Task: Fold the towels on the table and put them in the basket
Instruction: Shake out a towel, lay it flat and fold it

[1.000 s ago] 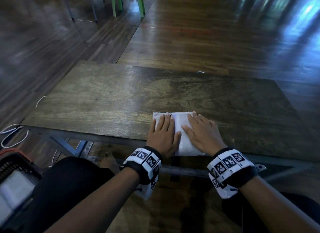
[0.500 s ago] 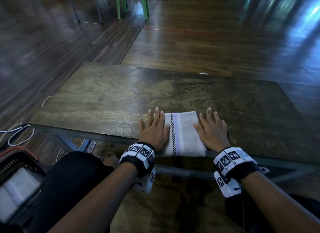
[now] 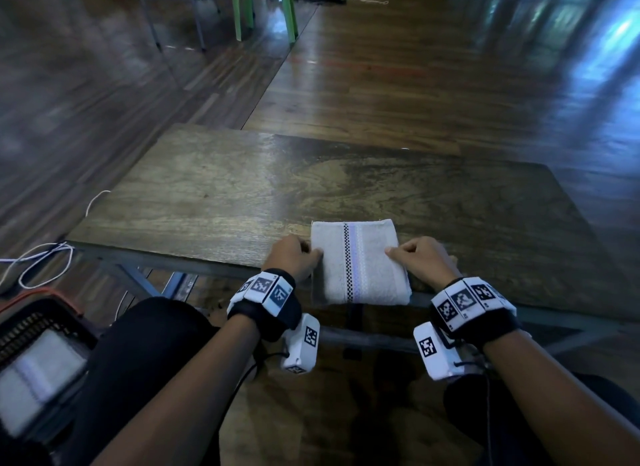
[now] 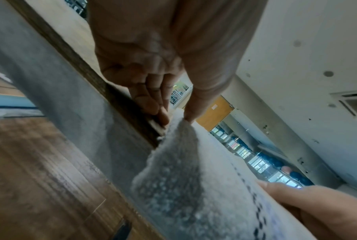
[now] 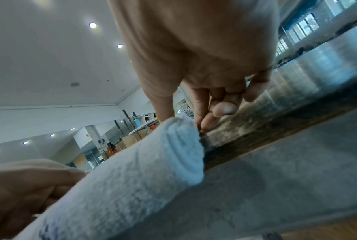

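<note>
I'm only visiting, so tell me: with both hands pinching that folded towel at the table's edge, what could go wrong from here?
1. The left hand and right hand pinch only the side edges of the folded towel, so the layers might fall open when lifted.
2. The towel overhangs the table edge and could slip off.
3. The basket sits low on the left, an awkward carry.

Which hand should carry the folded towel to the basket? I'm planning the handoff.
Probably left: the basket sits low on the person's left. Left hand already pinches the towel, as does the right hand.
</note>
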### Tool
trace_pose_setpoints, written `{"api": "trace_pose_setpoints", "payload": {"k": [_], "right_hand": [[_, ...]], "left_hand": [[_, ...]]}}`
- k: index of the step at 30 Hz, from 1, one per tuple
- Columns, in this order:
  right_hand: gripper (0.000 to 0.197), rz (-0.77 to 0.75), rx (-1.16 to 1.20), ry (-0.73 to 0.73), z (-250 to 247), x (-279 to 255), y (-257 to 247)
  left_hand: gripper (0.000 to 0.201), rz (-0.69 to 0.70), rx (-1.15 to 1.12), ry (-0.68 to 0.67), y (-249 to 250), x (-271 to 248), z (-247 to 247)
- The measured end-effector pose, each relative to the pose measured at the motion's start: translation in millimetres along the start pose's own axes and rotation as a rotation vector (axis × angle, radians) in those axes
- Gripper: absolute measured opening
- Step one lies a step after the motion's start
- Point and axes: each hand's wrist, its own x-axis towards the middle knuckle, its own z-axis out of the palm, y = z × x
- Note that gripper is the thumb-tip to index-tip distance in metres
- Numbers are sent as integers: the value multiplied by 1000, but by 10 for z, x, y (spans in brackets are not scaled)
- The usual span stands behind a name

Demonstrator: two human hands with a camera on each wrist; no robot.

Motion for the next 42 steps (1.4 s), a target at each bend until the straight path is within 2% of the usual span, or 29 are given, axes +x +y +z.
{"api": "trace_pose_setpoints", "payload": {"k": [3,8,12,15,17,21,24,27,30,35,39,42], "right_hand": [[40,28,90,-59,29,32,-21],[23,1,167,-77,-21,-79,-126],[20,2,370,-96,-72,-301,-152],[14,58,487,-105,-21,-480,-98],[17,97,513,-112,32,-629,-47],[36,123,525,-98,105,-948,21],[38,107,568,-99,29,-1211,-35],[32,48,571,-94,-167,-1483,-164],[28,-70,581,-30,-438,-1732,-347],[28,-264,621,88,-945,-2106,-747],[26,-372,653,86,-1266,-2278,-1015],[27,-427,667,51,-1332,-2277,-1192]], "left_hand": [[36,-14,37,-37,7,39,20],[38,-25,4,-95,47,26,46],[35,-35,-196,-39,104,-128,46],[26,-52,-364,-65,60,-271,48],[9,-92,-466,-92,31,-418,32],[21,-88,-550,-173,-16,-769,-41],[21,-39,-579,-184,-8,-975,-143],[16,-4,-643,-164,81,-1131,-314],[12,71,-717,-113,257,-1279,-565],[17,230,-813,-45,646,-1625,-1112],[19,322,-842,15,841,-1836,-1498],[20,329,-853,58,815,-1962,-1692]]}}
